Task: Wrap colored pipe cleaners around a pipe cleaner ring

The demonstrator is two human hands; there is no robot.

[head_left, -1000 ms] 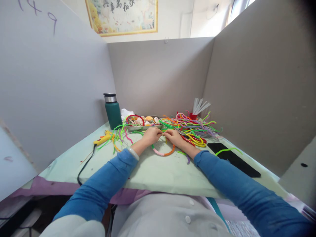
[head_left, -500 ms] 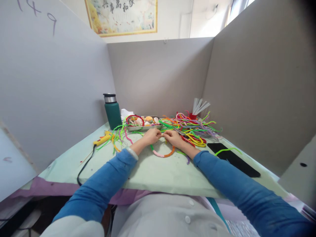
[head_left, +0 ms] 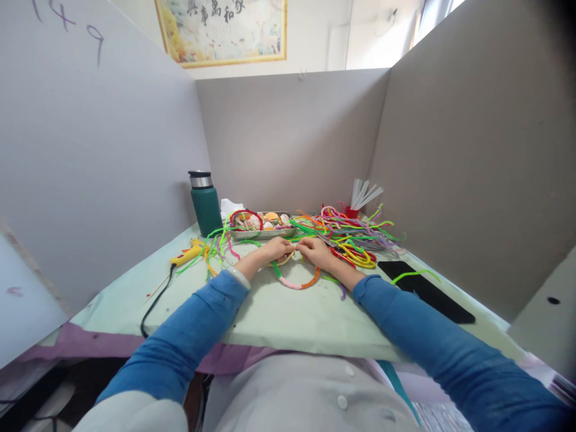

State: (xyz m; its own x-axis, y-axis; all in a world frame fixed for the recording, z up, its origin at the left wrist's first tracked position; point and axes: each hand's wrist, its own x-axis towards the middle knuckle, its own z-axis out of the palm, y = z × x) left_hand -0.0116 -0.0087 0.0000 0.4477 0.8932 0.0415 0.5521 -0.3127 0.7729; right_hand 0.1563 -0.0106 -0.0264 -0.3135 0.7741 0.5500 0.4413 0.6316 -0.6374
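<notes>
Between my hands is a ring wrapped in green, pink and orange pipe cleaner, its near arc resting low over the table. My left hand is closed in a pinch at the ring's upper left, and a pale yellow strand bends out below its fingers. Opposite it, my right hand pinches the ring's upper right side, thumb and forefinger together. The fingertips nearly meet and hide the part of the ring between them. Scissors lie just beyond my right hand, partly covered.
Behind my hands stands a metal tray of shells. A heap of coloured pipe cleaners spreads to its right, near a red cup of white sticks. At left are a green bottle and yellow glue gun; a black phone lies right.
My left hand has shifted slightly, and the pale yellow strand now shows curving below its fingers. The ring's near arc has dipped a little toward me. My right hand has hardly moved.
</notes>
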